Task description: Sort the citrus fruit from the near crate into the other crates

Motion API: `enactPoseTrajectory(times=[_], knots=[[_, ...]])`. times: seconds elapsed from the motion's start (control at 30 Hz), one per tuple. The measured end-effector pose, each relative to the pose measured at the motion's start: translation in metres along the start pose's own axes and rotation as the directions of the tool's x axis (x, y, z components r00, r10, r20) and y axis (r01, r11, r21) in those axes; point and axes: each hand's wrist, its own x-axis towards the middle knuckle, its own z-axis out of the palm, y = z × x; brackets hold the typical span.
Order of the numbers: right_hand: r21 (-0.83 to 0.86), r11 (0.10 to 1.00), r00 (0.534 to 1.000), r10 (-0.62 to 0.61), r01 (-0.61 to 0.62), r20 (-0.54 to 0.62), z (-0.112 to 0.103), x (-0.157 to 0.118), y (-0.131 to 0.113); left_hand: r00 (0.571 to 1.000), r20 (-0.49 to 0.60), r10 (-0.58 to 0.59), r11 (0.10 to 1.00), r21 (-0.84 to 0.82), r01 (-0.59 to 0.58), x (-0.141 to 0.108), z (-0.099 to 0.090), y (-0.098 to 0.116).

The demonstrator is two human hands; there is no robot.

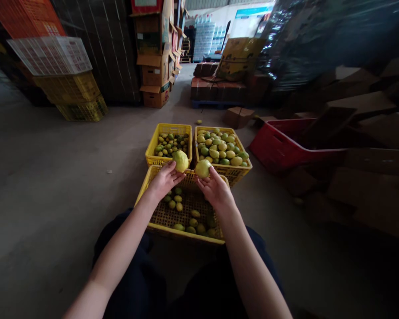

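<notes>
My left hand (165, 180) grips a yellow-green lemon (180, 161) between thumb and fingers. A second, paler lemon (203, 169) is held in my right hand (216, 189). Both hands are raised over the front yellow crate (182, 231), where several green and yellow lemons (178, 207) lie scattered on the bottom. Behind it on the left, another yellow crate (149, 148) contains smaller, greener fruit (170, 142). The back right crate (240, 175) is heaped with larger yellow and green lemons (222, 146).
To the right stands a red bin (272, 148) beside a pile of cardboard (359, 110). One fruit (198, 122) lies on the floor behind the crates. Stacked crates (76, 86) stand at the left, and cartons (154, 75) rise farther back.
</notes>
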Motion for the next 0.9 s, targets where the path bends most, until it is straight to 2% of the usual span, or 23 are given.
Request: enactPoseTrajectory(times=[0.1, 0.23, 0.33, 0.43, 0.6, 0.77, 0.9], knots=[[0.033, 0.999, 1.0, -0.027, 0.027, -0.009, 0.0, 0.008, 0.004, 0.999, -0.021, 0.035, 0.997, -0.066, -0.036, 0.005, 0.0, 0.0], [0.092, 0.995, 0.999, -0.041, 0.038, 0.025, 0.001, 0.012, 0.013, 1.0, 0.001, 0.016, 0.993, -0.12, -0.016, 0.005, 0.001, -0.001], [0.091, 0.995, 0.998, -0.044, 0.039, 0.055, 0.002, 0.013, 0.019, 0.999, 0.02, 0.032, 0.989, -0.143, -0.029, 0.004, 0.001, -0.003], [0.078, 0.996, 0.997, -0.039, 0.035, 0.059, 0.002, 0.014, 0.022, 0.999, -0.005, 0.049, 0.988, -0.148, -0.05, 0.006, -0.001, -0.006], [0.082, 0.996, 1.0, -0.021, 0.021, -0.001, 0.002, 0.014, 0.022, 0.998, -0.046, -0.044, 0.984, -0.177, 0.035, 0.007, 0.002, -0.003], [0.079, 0.996, 0.993, 0.024, -0.033, 0.112, 0.003, 0.003, 0.016, 0.989, -0.102, -0.109, 0.975, -0.205, 0.086, 0.001, 0.01, 0.004], [0.105, 0.992, 0.993, 0.061, -0.071, 0.101, 0.001, -0.004, 0.011, 0.98, -0.142, -0.14, 0.97, -0.218, 0.107, 0.0, 0.008, 0.007]])
